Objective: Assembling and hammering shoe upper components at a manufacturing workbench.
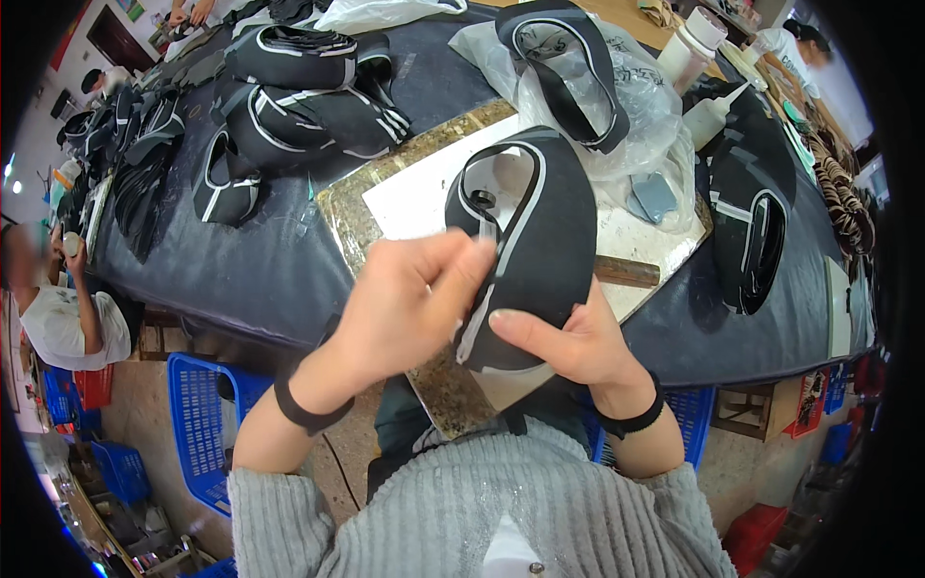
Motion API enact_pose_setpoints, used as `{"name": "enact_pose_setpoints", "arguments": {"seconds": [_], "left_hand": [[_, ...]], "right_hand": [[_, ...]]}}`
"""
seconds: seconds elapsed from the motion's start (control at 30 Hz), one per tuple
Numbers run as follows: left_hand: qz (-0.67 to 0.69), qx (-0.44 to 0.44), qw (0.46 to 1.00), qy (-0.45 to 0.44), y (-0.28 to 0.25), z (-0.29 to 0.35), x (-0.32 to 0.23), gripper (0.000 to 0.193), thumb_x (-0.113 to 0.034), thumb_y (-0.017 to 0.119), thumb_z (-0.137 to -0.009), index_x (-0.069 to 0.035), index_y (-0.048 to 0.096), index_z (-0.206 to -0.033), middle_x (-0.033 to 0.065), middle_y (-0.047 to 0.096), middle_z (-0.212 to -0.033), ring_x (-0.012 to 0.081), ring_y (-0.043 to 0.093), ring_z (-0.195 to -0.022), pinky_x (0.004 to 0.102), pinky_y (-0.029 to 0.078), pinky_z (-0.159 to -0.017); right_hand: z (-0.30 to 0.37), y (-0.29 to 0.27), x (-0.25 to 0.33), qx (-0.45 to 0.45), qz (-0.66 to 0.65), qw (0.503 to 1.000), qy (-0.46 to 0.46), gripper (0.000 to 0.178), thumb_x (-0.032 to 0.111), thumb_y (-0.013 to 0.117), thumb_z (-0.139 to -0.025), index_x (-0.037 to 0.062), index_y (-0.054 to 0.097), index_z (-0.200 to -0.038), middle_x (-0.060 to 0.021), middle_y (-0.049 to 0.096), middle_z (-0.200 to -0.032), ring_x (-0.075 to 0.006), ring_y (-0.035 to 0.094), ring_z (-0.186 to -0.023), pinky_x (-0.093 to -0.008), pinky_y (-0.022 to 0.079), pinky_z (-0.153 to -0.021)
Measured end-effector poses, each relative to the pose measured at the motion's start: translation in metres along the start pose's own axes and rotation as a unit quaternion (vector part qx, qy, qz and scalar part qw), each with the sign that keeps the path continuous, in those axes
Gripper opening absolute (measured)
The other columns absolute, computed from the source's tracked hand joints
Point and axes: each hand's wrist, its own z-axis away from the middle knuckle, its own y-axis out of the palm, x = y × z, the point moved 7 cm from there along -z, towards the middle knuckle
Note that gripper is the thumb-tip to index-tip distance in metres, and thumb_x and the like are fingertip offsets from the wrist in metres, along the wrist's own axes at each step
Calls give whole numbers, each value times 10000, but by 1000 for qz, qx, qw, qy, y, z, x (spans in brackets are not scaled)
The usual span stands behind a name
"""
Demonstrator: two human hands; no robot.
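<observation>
A black shoe upper (554, 226) with pale tape along its opening stands upright in front of me, over a white board. My right hand (568, 339) grips its lower right side, thumb on the front and fingers behind it. My left hand (414, 294) is closed in a pinch at the left edge of the opening. Between its thumb and finger a short pale strip of tape (488, 231) sticks up. A small dark roll (481, 199) shows through the opening. The rest of the left fingers are curled in and partly hidden.
The white board (400, 197) lies on a stone slab (352, 226), with a brown bar (626, 272) on it. Another upper (578, 91) rests on a clear plastic bag. White bottles (692, 48) and stacked uppers (289, 120) stand around. A blue basket (198, 424) is below the table.
</observation>
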Motion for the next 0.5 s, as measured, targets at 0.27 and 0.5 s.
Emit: {"name": "enact_pose_setpoints", "arguments": {"seconds": [0.27,0.5], "left_hand": [[147,39,985,85,12,22,6,179,-52,684,-828,18,637,-985,59,657,-816,118,605,-753,243,474,-723],[73,-117,954,266,14,14,-17,209,-73,659,-767,-17,654,-968,149,652,-852,311,647,-759,367,506,-649]], "right_hand": [[4,-23,-10,-147,-121,981,31,274,19,654,-847,-2,586,-1112,-58,637,-1046,-128,610,-930,-272,497,-810],[8,-30,-7,124,-362,924,26,612,496,458,-959,33,449,-1360,-137,479,-1391,-285,451,-1280,-492,297,-1099]]}}
